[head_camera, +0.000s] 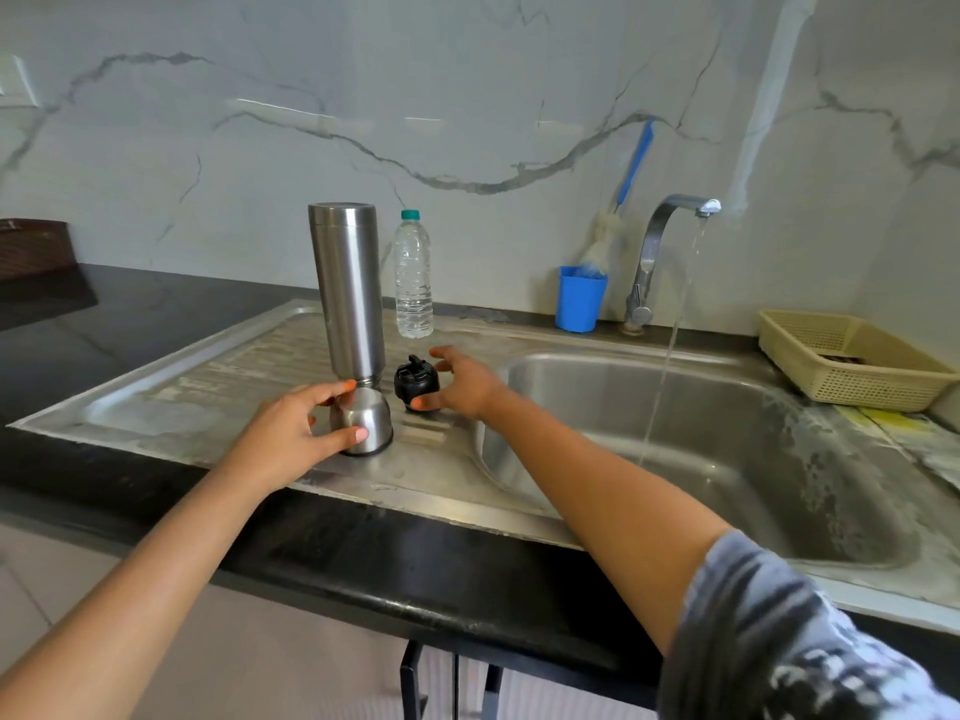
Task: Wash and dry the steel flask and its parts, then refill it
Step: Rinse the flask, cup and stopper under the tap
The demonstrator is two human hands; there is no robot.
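Flask (350, 288), tall brushed steel, stands mouth-down at frame centre on ribbed steel drainboard (208, 376), presumably draining; left hand (283, 433) fingers grasp dome-shaped steel cup (366, 420) just below it; right hand (467, 381) arches round black plastic stopper (413, 381), grip cannot be told.

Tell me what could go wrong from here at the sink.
1. The steel flask stands inverted on its narrow mouth on the ribbed drainboard, just behind the left hand gripping the steel cup and the right hand at the black stopper; a bump could topple it toward the plastic bottle.
2. The tap runs unattended into the sink, wasting water.
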